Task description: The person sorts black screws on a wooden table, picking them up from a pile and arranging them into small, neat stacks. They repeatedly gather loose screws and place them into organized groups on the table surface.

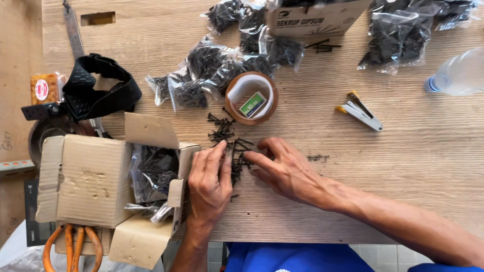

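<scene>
A loose heap of black screws (233, 151) lies on the wooden desk (403, 166), near its front edge, strung out from just below the tape roll down to the two hands. The lower part of the heap sits directly between the hands and partly under their fingers.

The left hand (209, 181) lies palm down at the left side of the heap, fingers extended and close together, fingertips resting on the screws. Its grip is flat and not closed on anything. The right hand (287, 171) comes in from the right, fingers stretched leftward, tips touching the same heap. Whether a screw is pinched between thumb and forefinger cannot be told; the fingers hide that spot.

Just above the heap stands a roll of brown tape (250, 97) with a small green-and-white box inside its core. Beyond it lie several clear bags of black screws (212, 70), and a cardboard carton (317, 17) at the far edge. To the right, well apart from the hands, lie a small stapler (360, 112) and a plastic bottle (461, 73).

Left of the left hand, an open cardboard box (85, 179) holds a plastic bag of screws. Orange-handled scissors (70, 247) show below it; a black strap (101, 88) lies above it.
</scene>
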